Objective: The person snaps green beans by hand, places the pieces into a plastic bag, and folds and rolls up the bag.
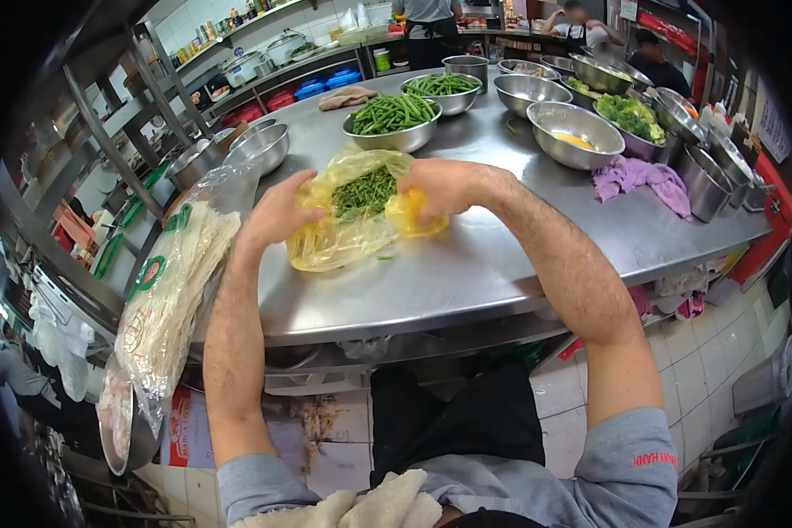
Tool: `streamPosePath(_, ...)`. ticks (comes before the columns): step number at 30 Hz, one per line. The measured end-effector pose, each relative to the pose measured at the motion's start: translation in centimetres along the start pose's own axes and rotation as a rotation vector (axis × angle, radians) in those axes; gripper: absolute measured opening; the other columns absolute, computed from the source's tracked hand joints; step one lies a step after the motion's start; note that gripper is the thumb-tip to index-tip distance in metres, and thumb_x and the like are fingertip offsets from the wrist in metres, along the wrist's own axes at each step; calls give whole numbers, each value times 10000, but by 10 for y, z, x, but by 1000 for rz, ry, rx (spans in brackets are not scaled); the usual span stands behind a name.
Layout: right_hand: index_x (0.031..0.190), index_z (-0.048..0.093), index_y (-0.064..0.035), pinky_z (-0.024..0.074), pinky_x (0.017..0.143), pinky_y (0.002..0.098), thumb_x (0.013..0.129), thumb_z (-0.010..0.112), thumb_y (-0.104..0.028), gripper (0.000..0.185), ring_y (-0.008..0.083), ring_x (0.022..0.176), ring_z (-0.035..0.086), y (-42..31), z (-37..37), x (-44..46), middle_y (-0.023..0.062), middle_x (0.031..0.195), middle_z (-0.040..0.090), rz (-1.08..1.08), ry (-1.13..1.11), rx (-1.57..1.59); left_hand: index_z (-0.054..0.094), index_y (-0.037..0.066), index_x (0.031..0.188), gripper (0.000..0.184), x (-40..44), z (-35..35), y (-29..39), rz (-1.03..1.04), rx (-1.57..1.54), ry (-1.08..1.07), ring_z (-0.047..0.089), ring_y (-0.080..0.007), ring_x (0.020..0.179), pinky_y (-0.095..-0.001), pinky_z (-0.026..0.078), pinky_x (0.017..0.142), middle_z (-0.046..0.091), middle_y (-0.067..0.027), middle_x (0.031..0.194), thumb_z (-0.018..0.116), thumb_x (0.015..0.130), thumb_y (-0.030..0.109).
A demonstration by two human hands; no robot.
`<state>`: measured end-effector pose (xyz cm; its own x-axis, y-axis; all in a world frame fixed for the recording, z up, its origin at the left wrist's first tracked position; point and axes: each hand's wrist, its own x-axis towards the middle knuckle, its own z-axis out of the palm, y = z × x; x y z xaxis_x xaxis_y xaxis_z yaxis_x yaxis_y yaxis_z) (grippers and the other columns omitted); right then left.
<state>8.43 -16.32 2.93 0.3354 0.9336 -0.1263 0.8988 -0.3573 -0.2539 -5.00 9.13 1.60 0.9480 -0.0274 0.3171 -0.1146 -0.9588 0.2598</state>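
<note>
A yellow see-through plastic bag lies on the steel table, its mouth spread wide. Inside it sit chopped green bean pieces. My left hand grips the bag's left side, thumb and fingers at its edge. On the opposite side, my right hand is closed on bunched yellow plastic, with its fingertips partly hidden and slightly blurred. Just beyond the bag stands a steel bowl of whole green beans, and behind it a second bowl of green beans.
A long clear packet of pale noodles lies along the left edge. Steel bowls stand behind it. To the right are a bowl with yellow liquid, a purple cloth and leafy greens. Other people work at the back.
</note>
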Motion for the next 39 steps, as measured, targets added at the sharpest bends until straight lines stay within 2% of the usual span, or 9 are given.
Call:
streamPosePath(5, 1143, 569, -33, 466, 857, 393, 732, 699, -220, 470, 314, 971, 602, -11, 8, 13, 190, 1033, 618, -212, 625, 90, 457, 15, 1277, 484, -13, -19, 21, -128, -456, 308, 611, -203, 928, -308, 493, 865, 527, -110, 1209, 636, 830, 61)
streamPosePath(8, 1215, 538, -63, 472, 819, 369, 827, 653, -321, 479, 231, 1004, 567, -20, -10, -7, 99, 1083, 593, -308, 480, 554, 486, 26, 1243, 412, -16, -27, 46, -68, -695, 411, 589, -187, 956, -294, 498, 862, 521, -73, 1137, 611, 850, 50)
streamPosePath(10, 1280, 503, -94, 498, 724, 280, 886, 570, -415, 512, 142, 875, 594, 3, -27, -6, 70, 1133, 599, -73, 557, 712, 522, 36, 1203, 383, -11, -18, 46, 71, -503, 403, 571, -214, 996, -322, 487, 862, 519, -99, 1120, 632, 837, 63)
streamPosePath(13, 1051, 628, -32, 514, 752, 380, 888, 534, -234, 277, 276, 884, 637, 79, -28, 14, 141, 968, 665, 208, 916, 152, 567, 51, 1148, 350, -10, -3, 40, 229, -11, 502, 547, -258, 1025, -349, 463, 869, 505, -127, 1130, 668, 816, 100)
streamPosePath(18, 855, 666, 46, 500, 836, 454, 772, 511, -25, 190, 389, 956, 621, 163, -9, 22, 270, 950, 639, 553, 573, -417, 605, 63, 1090, 301, -10, 11, 30, 174, -1, 621, 530, -279, 1031, -361, 440, 877, 490, -133, 1160, 682, 814, 156)
streamPosePath(24, 895, 668, 45, 506, 825, 466, 795, 507, -10, 198, 398, 961, 623, 184, -5, 27, 272, 984, 634, 669, 598, -348, 626, 60, 1072, 265, -14, -2, 34, 257, -46, 864, 525, -271, 1051, -352, 431, 891, 510, -130, 1160, 670, 826, 147)
streamPosePath(29, 921, 661, 10, 513, 811, 388, 789, 508, -15, 203, 334, 949, 636, 178, -13, 26, 215, 947, 660, 499, 626, -280, 641, 61, 1045, 245, 16, -19, 55, 356, 4, 849, 528, -266, 1061, -362, 426, 905, 553, -110, 1141, 670, 815, 139)
streamPosePath(33, 884, 615, 3, 496, 643, 287, 771, 586, -70, 137, 207, 678, 602, 89, -43, 11, 90, 776, 642, 21, 791, 250, 616, 48, 1099, 313, 58, -14, 77, 513, 195, 728, 528, -267, 1073, -370, 406, 933, 579, -97, 1118, 670, 806, 146)
streamPosePath(39, 909, 585, -40, 459, 599, 217, 816, 658, -110, 138, 64, 659, 545, 26, -31, 3, -4, 767, 600, -213, 518, 938, 632, 97, 994, 250, 67, 22, 86, 613, 412, 654, 551, -216, 989, -367, 401, 875, 601, -24, 988, 678, 788, 231)
